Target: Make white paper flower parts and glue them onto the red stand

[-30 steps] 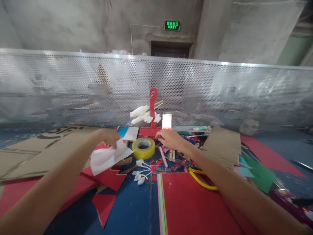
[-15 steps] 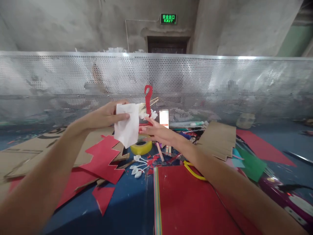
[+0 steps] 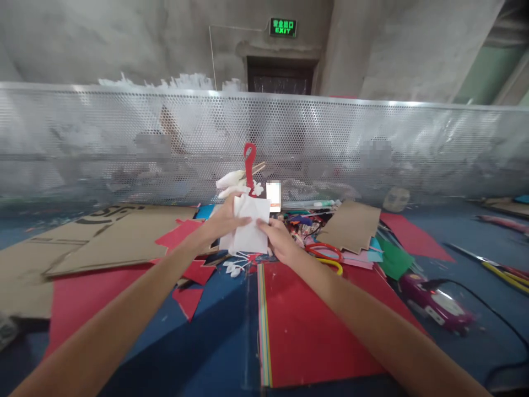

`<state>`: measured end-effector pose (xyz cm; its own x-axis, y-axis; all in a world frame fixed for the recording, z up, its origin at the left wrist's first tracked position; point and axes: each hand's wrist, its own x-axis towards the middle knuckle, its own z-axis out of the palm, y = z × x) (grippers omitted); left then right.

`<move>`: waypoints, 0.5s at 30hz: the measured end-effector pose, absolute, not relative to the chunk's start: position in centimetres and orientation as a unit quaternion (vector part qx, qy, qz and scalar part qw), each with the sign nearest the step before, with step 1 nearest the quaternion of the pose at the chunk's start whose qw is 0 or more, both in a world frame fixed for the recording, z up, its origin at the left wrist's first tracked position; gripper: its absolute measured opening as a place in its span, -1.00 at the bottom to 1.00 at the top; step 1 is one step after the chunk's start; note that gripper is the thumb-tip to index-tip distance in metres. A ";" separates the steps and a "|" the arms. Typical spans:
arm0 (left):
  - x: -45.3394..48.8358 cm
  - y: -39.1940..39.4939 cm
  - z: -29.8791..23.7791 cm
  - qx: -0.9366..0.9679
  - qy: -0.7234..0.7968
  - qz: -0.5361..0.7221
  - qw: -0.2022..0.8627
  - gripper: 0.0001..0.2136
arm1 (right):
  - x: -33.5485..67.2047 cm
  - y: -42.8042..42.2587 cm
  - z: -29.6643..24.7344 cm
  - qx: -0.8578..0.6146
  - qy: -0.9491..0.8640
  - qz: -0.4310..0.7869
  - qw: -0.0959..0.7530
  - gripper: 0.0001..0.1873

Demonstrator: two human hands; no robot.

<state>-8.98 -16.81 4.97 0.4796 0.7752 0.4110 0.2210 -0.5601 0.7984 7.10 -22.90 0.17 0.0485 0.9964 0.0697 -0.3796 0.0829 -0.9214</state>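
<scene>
White paper, a soft crumpled sheet, was held up between both hands above the blue table. The left hand gripped its left edge, fingers closed behind the sheet and the thumb laid across the front. The right hand pinched the right edge, its fingertips narrow and pressed onto the paper just beside the left thumb.

Just beyond the fingertips stood a red hook-shaped stand, and white petal shapes on thin sticks rested against it, jutting out to the left; whether they were fixed to the stand could not be told. A small white card stood just right of it.

Right below the held sheet, a few small white stemmed pieces lay loose on the table. Under the right wrist lay a stack of coloured sheets, red on top, its striped edges showing along the left side. To the right of the right-hand fingers lay red-handled scissors, with brown card and green paper further out, and a purple glue gun well apart. To the left of the left hand lay red cut-outs and flat cardboard. A perforated metal screen closed off the far side.
</scene>
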 end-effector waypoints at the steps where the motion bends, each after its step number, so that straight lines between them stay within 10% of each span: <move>1: -9.1 -17.2 4.4 0.789 0.304 0.406 0.347 -0.20 | 7.4 -23.4 -0.1 -0.400 -0.395 0.558 0.611 -0.87; 15: -10.7 -22.0 0.7 0.855 0.344 0.385 0.045 -0.40 | 10.4 -25.2 -1.8 -0.447 -0.423 0.553 0.562 -0.68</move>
